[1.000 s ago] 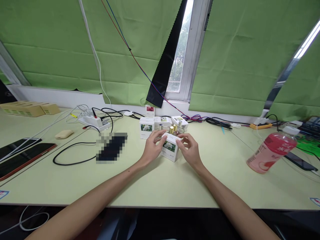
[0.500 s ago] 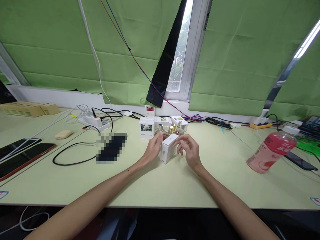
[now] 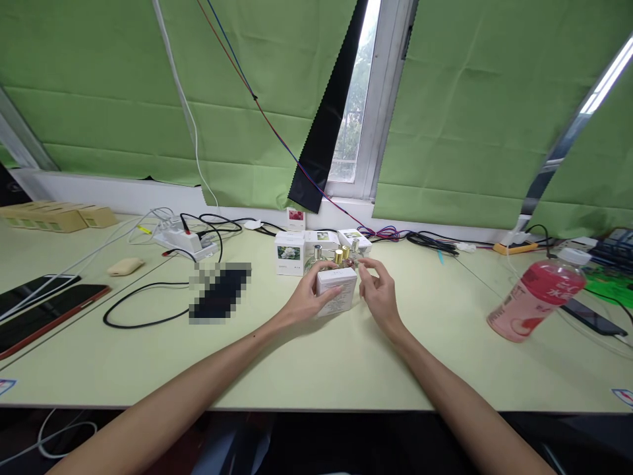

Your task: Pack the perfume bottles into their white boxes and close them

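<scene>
A small white carton (image 3: 341, 300) with fine print on its near face stands over the table in front of me. My left hand (image 3: 307, 295) grips it from the left, thumb across the printed face and fingers behind. Just right of the carton, my right hand (image 3: 380, 295) is apart from it, fingers bent and spread with nothing visible in them. Behind the carton are several perfume bottles with gold caps (image 3: 339, 255) and silver caps (image 3: 318, 251), their lower parts partly hidden. A white box with a flower picture (image 3: 290, 256) stands behind my left hand.
More white boxes (image 3: 353, 239) stand near the wall. A pink drink bottle (image 3: 537, 297) is at the right. On the left lie phones (image 3: 54, 313), a power strip (image 3: 185, 239) and a looped black cable (image 3: 111, 316). Tan cartons (image 3: 54, 216) sit at the far left.
The carton has turned so that its broad printed face points towards me. My left thumb has come across its front, and my right hand has drawn slightly away to the right.
</scene>
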Available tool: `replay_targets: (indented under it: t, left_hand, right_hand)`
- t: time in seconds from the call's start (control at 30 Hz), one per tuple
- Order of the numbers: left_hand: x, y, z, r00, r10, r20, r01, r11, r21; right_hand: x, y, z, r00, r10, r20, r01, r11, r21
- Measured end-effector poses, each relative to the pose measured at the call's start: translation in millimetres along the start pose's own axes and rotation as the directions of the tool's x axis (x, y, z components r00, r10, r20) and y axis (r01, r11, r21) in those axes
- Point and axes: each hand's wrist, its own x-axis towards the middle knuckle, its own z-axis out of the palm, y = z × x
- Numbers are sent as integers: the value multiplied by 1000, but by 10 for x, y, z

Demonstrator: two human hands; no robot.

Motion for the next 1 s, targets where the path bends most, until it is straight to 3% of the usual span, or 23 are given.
replay_targets:
  t: [0.1, 0.2, 0.43, 1.0]
  left_hand:
    - [2, 7, -1, 1000, 0, 12, 1, 1000, -24]
    - [8, -4, 5, 1000, 6, 11, -6, 999, -45]
    - [39, -2, 2, 993, 70, -93, -69, 997, 14]
    - [16, 91, 26, 994, 10, -111, -5, 999, 42]
  right_hand:
    - [15, 0, 22, 991, 65, 120, -70, 997, 38]
    - [14, 4, 33, 980, 112, 166, -121, 992, 41]
    - [5, 15, 28, 980, 110, 167, -119, 992, 48]
    - [13, 38, 23, 978, 103, 182, -119, 990, 81]
